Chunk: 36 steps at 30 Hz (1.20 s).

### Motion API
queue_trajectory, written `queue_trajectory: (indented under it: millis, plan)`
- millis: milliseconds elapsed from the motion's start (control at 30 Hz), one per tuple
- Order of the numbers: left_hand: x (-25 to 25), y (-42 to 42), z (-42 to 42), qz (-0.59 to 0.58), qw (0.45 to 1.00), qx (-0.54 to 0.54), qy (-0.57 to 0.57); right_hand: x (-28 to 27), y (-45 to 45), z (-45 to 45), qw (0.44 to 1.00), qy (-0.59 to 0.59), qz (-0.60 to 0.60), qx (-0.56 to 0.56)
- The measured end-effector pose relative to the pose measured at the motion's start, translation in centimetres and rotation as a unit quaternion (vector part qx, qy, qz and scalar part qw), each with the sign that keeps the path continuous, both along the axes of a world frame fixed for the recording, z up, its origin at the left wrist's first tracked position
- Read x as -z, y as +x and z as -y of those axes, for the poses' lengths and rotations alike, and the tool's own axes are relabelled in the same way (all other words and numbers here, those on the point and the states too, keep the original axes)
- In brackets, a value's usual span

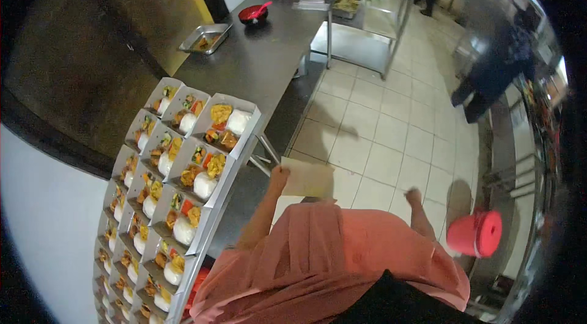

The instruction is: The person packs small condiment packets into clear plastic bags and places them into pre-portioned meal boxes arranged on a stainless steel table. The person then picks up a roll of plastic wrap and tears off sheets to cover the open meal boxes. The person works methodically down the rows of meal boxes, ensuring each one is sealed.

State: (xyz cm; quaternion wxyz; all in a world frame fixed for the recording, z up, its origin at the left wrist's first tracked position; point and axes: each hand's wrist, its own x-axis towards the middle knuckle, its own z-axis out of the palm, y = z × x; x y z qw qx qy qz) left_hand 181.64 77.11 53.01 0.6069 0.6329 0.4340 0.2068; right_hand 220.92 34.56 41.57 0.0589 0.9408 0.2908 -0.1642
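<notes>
My left hand [279, 176] grips the edge of a thin, pale yellowish sheet [307, 178], perhaps paper, which hangs over the tiled floor in front of me. To its left, rows of open cardboard meal boxes [253, 115] stand on a long metal table. The boxes hold wrapped white portions [205, 185], probably rice, with yellow fried food [221, 113], vegetables and something red. My right hand [413, 195] hangs over the floor on the right, away from the table. Its fingers look curled, and nothing shows in them.
Farther along the steel table [275, 49] are a metal tray [208, 39] with food remains and a red bowl [253, 14] with a pink utensil. A metal rack [353, 49] stands beyond. A red lidded bucket [474, 233] is at right. A person in dark clothes [495, 67] stands farther right; another is behind.
</notes>
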Motion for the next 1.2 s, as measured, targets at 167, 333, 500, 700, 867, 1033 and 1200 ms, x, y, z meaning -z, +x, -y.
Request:
queue_trajectory:
  millis: [167,333,500,700,867,1033,1200]
  plan:
    - [-4.4,10.6,-10.1,0.128,0.988,-0.066,-0.055,-6.3,8.8,-28.6,0.924,0.346,-0.154,0.058]
    - [-9.5,20.9,-23.4,0.159,0.965,-0.210,-0.003,-8.4,9.5,-42.0,0.914,0.220,-0.327,-0.095]
    - [-4.3,20.4,-36.7,0.124,0.912,-0.373,0.118,-8.8,17.1,-49.4,0.901,0.240,-0.345,-0.111]
    - [-3.7,17.7,-41.5,-0.005,0.886,-0.438,0.151,-8.9,30.9,-65.4,0.918,0.301,-0.143,-0.213]
    - [-8.0,24.1,-40.5,-0.518,0.643,-0.501,0.260,-16.1,41.1,-86.7,0.834,0.473,-0.015,-0.283]
    - [-13.8,33.6,-43.5,-0.496,0.601,-0.560,0.283,-19.1,47.6,-103.4,0.679,0.518,0.156,-0.496]
    - [-12.4,43.9,-50.1,-0.390,0.704,-0.447,0.390,-17.7,53.2,-108.7,0.753,0.337,-0.106,-0.555]
